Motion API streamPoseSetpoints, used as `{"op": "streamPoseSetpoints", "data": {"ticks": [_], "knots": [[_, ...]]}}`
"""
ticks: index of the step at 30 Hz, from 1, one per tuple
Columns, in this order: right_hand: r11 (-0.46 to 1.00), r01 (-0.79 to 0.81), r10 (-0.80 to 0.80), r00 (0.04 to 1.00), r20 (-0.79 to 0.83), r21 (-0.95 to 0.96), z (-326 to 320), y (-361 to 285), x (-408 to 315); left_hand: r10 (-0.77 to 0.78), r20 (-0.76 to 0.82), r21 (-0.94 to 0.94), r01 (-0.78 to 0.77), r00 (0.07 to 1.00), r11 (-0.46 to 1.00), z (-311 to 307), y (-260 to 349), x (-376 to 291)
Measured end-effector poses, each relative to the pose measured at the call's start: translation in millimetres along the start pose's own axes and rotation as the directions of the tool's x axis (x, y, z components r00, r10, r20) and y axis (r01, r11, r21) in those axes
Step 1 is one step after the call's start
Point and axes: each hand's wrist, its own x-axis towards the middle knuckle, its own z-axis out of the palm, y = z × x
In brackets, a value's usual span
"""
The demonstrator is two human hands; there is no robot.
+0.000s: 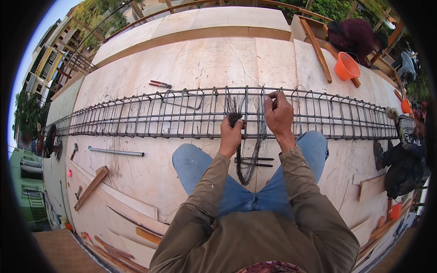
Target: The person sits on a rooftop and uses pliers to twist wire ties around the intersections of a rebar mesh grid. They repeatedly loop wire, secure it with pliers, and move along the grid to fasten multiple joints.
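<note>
A bundle of thin dark tie wire [235,116] is gripped in my left hand [232,131], over the near side of a long rebar cage [205,112]. Its upper ends fan out above the fist, and the rest hangs in a loop between my knees. To the right, my right hand [280,111] is at the cage's far bar with thumb and fingers curled together. Whether a thin wire lies between those fingertips cannot be made out. Behind the hanging wire, a tool with two dark handles [261,162] lies on the plywood deck [164,163].
Red-handled pincers [160,84] lie beyond the cage, near a bent steel stirrup [184,102]. A metal pipe [116,151], a hammer [74,151] and a timber offcut [91,187] are at left. An orange bucket [347,66] stands far right; people work around the deck's edges.
</note>
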Motion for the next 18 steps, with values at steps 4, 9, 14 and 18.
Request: {"op": "streamPoseSetpoints", "data": {"ticks": [4,9,14,18], "knots": [[0.986,0.058,-0.062,0.998,0.02,0.156,17.2,-9.6,-51.4,0.02,-0.058,-0.111,-0.026,0.998,0.993,-8.7,-6.2,16.7],[0.98,-0.051,0.028,0.993,0.118,0.194,38.7,-6.2,-99.5,-0.072,-0.052,-0.267,0.055,0.996,0.962,-8.6,14.1,16.1],[0.931,-0.207,0.163,0.973,0.166,0.302,52.4,-1.8,-130.0,-0.091,0.03,-0.279,0.096,0.995,0.956,-21.2,29.6,23.3],[0.908,-0.238,0.204,0.97,0.131,0.344,55.3,3.5,-140.9,-0.13,0.031,-0.272,0.133,0.991,0.953,-12.6,34.1,25.3]]}}
